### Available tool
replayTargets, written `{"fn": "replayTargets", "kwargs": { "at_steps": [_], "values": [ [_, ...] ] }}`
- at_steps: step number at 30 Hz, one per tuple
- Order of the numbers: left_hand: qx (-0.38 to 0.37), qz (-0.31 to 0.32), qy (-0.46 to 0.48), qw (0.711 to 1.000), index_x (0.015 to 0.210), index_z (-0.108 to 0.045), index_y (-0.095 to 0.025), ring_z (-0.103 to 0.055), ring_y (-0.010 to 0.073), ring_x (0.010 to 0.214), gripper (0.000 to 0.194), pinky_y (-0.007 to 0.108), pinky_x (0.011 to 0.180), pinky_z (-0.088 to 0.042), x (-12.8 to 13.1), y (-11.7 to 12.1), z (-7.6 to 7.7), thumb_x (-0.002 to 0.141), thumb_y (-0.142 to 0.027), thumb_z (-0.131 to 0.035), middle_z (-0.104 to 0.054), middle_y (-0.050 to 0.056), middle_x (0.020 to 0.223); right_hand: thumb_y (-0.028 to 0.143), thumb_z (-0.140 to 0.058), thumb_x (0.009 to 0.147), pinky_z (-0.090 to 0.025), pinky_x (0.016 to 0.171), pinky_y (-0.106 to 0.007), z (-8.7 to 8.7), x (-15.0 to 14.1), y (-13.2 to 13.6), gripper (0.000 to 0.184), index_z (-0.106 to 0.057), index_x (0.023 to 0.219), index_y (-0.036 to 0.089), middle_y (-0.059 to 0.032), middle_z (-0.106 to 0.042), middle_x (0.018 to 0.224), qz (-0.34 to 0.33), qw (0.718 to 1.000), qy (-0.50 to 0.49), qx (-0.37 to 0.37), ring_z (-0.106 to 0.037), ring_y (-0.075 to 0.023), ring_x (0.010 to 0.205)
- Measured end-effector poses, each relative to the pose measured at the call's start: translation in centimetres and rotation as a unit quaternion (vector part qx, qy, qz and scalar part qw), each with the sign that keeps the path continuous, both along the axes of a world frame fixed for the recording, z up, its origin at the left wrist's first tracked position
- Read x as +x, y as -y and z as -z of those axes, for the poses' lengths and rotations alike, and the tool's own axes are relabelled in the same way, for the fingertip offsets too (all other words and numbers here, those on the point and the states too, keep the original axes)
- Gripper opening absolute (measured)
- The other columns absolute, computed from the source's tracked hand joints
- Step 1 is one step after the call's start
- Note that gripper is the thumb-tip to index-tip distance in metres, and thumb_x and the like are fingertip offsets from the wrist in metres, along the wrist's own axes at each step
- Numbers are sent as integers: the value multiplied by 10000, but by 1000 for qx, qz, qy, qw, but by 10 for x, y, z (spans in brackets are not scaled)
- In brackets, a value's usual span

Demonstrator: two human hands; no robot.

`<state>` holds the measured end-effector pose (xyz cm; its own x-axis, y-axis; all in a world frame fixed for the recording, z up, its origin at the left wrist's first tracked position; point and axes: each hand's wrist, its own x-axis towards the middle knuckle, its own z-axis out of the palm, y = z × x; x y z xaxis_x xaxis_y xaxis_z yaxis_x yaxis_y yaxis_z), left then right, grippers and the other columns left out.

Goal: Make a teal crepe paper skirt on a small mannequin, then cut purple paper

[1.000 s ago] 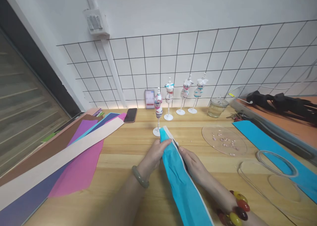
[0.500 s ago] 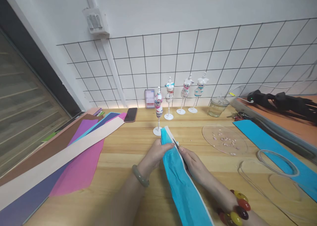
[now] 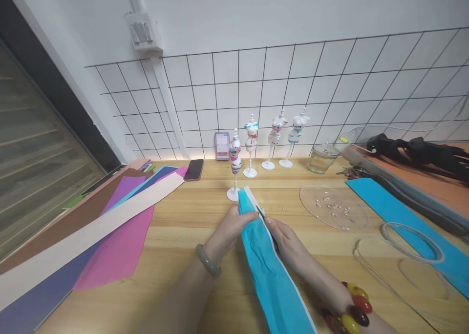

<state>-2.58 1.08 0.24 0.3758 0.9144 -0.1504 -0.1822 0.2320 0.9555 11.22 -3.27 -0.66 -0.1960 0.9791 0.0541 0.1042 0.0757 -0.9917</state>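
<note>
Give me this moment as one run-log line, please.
left hand: grips blue sheet | right hand: holds dark-bladed tool at sheet's edge | mannequins: standing

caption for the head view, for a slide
Left hand holds blue sheet while right hand works a dark blade along its white edge

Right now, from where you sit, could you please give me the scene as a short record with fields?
left hand: grip on blue paper, near its far end
right hand: holds dark blade at the paper's pale edge
dummies: four, upright on round bases
clear plate: right of the hands, small bits on it
glass: behind the plate
coloured sheets: left, overlapping, pale strip on top
blue strip: far right of the hands
</note>
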Motion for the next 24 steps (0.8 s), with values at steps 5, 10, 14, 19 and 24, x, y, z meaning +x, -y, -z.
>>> {"fn": "replayTargets", "kwargs": {
  "at_steps": [5, 10, 14, 19, 24],
  "values": [
    [-9, -4, 5, 1000, 766, -632, -114, -618, 196, 716, 177, 301, 674, -478, 0, 0, -1, 652, -248, -655, -669, 77, 777, 530, -346, 845, -358, 564, -248, 2, 1, -1, 423, -488, 680, 167, 20, -447, 611, 8, 1000, 13, 3, -408, -130, 581],
    [-12, -21, 12, 1000, 773, -626, -117, -616, 185, 696, 218, 291, 664, -476, 0, 0, -1, 667, -306, -655, -667, 71, 763, 530, -350, 847, -301, 474, -227, 8, 0, -2, 406, -425, 644, 186, 49, -349, 544, 14, 1000, -7, -16, -326, -99, 490],
    [-21, -34, 19, 999, 763, -620, -120, -613, 177, 670, 234, 283, 652, -474, 1, -1, 0, 659, -324, -665, -665, 65, 739, 542, -348, 844, -198, 398, -225, 11, -2, -2, 397, -378, 632, 207, 82, -236, 486, -2, 998, -40, -55, -207, -77, 407],
    [-16, -33, 8, 999, 701, -608, -136, -591, 152, 604, 183, 267, 630, -463, 4, -1, 3, 642, -296, -676, -641, 27, 647, 546, -344, 842, -188, 398, -234, 9, -2, -1, 389, -381, 639, 216, 84, -240, 474, -10, 997, -54, -56, -202, -82, 396],
    [-16, -34, -7, 999, 645, -586, -143, -562, 134, 551, 114, 254, 594, -449, 7, 1, 2, 652, -241, -643, -608, 7, 592, 536, -333, 850, -196, 399, -238, 9, 1, -1, 397, -384, 625, 213, 73, -284, 475, 5, 998, -30, -50, -250, -89, 404]
  ]
}}
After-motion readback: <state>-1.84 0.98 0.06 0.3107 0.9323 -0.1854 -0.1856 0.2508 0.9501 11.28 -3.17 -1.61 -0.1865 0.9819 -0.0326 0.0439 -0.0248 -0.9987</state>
